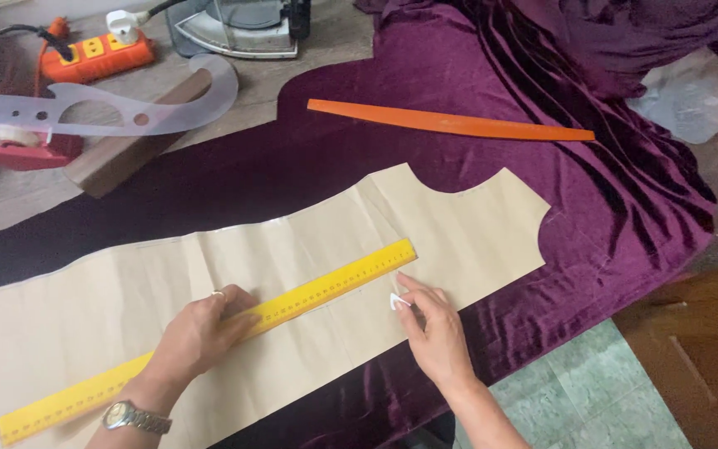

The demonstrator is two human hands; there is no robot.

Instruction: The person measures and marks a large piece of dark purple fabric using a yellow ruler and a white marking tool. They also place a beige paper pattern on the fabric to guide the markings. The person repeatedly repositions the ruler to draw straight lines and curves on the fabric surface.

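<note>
1. Chalk point(395, 301), a small white wedge, sits pinched between thumb and fingertips of the right hand point(434, 328); its tip touches the paper just below the ruler's upper end.
2. Ruler point(209, 337), long and yellow, lies flat on the pattern point(309, 274). Its long axis runs diagonally, from low near the left edge of view up toward the right, ending close to the chalk.
3. Left hand point(201, 333) presses down on the ruler's middle, fingers spread flat over it and closed on nothing. A watch point(133, 417) is on that wrist.
4. Pattern, cut from tan paper, has the same slant as the ruler and lies on purple velvet point(475, 175) spread over the worktop point(10, 208). Its far right end has curved cut-outs.
5. As for progress, I judge the marking barely begun: ruler placed and held, chalk at the edge, but I cannot make out a drawn line beside it.
6. Farther off, an orange curved stick point(450, 123) rests on the velvet, well apart from both hands.
7. At the back, a clear curve template point(126, 112), a tape dispenser point(18, 145), an orange power strip point(97, 56) and an iron point(238, 29).
</note>
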